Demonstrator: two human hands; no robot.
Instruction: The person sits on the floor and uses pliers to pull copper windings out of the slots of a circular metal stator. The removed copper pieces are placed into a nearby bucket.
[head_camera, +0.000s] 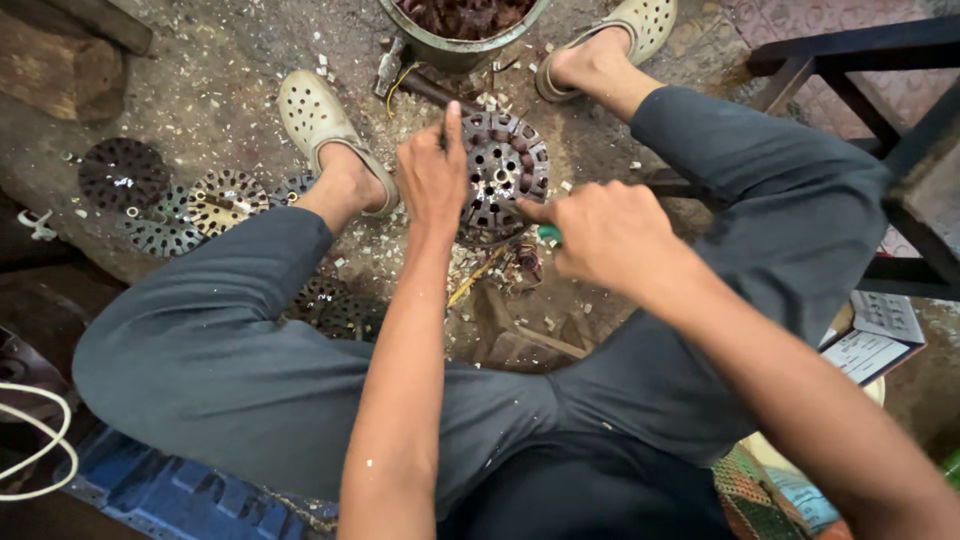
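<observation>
Left hand closed on rim of round slotted motor stator core, upper centre of frame, held on edge. Right hand fisted around green-handled tool, tip at core. Metal bucket at top edge holds dark reddish scrap. More cores lie left; debris-strewn ground between the feet.

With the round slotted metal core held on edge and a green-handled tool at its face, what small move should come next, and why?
Probably press the tool's tip further into a slot. The left hand steadies the round core upright, the right hand has the green-handled tool at its face, and scraps already litter the ground.
</observation>
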